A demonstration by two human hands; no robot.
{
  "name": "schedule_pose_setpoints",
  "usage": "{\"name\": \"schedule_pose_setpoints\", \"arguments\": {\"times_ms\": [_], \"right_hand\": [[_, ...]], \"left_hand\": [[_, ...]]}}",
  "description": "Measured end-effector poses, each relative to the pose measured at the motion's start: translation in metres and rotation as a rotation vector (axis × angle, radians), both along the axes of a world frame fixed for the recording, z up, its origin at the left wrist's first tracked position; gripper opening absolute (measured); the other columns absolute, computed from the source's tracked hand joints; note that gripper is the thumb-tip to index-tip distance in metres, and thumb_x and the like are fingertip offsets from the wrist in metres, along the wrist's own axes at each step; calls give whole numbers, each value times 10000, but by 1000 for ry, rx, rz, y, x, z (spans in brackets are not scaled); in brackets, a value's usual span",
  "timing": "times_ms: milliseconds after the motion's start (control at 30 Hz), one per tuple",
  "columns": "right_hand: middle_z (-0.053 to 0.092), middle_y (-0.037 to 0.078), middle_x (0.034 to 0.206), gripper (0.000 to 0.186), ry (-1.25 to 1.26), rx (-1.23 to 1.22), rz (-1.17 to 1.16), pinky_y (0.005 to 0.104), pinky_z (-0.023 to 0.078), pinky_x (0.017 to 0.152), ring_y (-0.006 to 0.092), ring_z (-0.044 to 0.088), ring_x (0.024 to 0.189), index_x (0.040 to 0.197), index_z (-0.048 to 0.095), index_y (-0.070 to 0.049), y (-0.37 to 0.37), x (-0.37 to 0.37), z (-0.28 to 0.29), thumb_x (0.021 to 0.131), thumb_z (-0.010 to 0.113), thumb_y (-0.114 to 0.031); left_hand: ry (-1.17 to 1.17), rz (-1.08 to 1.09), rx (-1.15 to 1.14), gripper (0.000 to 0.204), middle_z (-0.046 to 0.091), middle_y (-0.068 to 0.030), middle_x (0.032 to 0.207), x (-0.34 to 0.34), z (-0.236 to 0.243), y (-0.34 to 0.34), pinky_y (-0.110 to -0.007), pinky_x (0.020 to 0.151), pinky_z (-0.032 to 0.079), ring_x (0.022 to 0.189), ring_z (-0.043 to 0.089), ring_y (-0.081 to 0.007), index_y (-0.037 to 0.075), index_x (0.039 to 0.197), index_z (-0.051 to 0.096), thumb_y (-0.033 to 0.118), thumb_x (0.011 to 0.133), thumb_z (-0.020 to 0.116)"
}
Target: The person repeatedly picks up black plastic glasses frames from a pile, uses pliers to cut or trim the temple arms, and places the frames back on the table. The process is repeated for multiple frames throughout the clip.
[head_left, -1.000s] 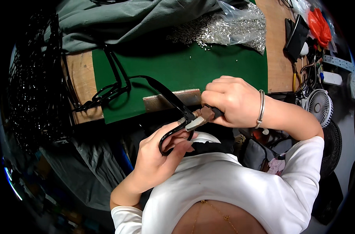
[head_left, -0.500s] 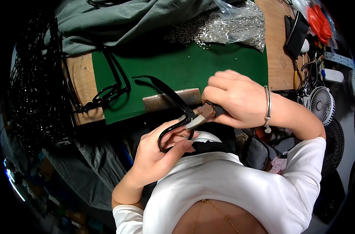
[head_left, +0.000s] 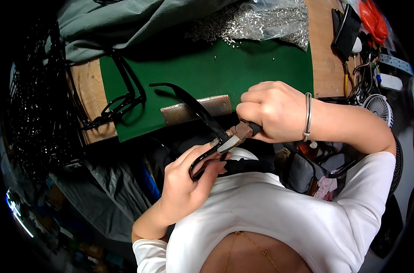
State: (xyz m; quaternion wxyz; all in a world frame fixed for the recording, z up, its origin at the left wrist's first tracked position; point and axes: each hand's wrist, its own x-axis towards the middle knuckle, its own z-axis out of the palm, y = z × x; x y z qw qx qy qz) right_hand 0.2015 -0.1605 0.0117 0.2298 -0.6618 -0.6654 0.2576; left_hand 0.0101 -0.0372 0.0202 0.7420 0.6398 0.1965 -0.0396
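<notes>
My left hand [head_left: 191, 177] is closed round the front of a black eyeglass frame [head_left: 199, 111], one of whose temples reaches up and left over the green mat. In my right hand [head_left: 273, 111], shut in a fist, is a pair of pliers [head_left: 239, 134] with dark handles. The plier jaws are at the frame's corner, where temple and front meet; whether they touch metal or plastic there I cannot tell. Beyond my hands a flat patterned strip [head_left: 195, 110] lies at the mat's near edge.
More black eyeglass frames [head_left: 125, 98] rest at the mat's left, beside a large dark heap of them [head_left: 34, 104]. Small metal pieces [head_left: 261, 22] spill from a clear bag on the green mat [head_left: 170, 63]. At right are a phone [head_left: 347, 34], yellow-handled pliers [head_left: 346, 79] and a white fan [head_left: 379, 109].
The eyeglass front has turned in my left hand, so its rim appears narrower. The pliers stay at the hinge corner. My right forearm has shifted outward and the whole view has moved slightly.
</notes>
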Motion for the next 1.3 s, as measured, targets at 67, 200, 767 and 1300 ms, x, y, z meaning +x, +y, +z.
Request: {"name": "schedule_pose_setpoints", "arguments": {"times_ms": [67, 200, 767, 1300], "right_hand": [[468, 72, 618, 244, 5, -70, -10, 349, 435, 549, 255, 514, 590, 649, 472, -40, 0, -1, 2, 591, 690, -132], [525, 121, 674, 270, 165, -327, 57, 362, 449, 597, 303, 550, 663, 735, 522, -9, 13, 14, 16, 679, 670, -228], [554, 139, 938, 280, 600, -290, -289, 326, 421, 776, 243, 546, 890, 1037, 468, -24, 22, 18, -2, 828, 544, -193], [576, 142, 694, 120, 428, -105, -399, 327, 449, 580, 290, 583, 645, 767, 535, -2, 31, 5, -12, 734, 602, -96]], "left_hand": [[32, 51, -82, 323, 599, -136, 927, 1, 0, -2, -241, 635, 494, 724, 615, -146, -86, 1090, 492, -114, 769, 507], [112, 42, -324, 399, 594, -146, 963, 3, 7, 11, -236, 653, 485, 753, 611, -149, -70, 1176, 421, -113, 785, 493], [34, 149, -525, 470, 569, -194, 1020, 4, 56, 39, -305, 665, 517, 785, 620, -232, -10, 1234, 366, -77, 798, 528], [3, -213, 1458, 549, 498, -130, 983, 28, -22, 136, -373, 735, 416, 856, 485, -296, 41, 1174, 455, 188, 695, 679]]}}
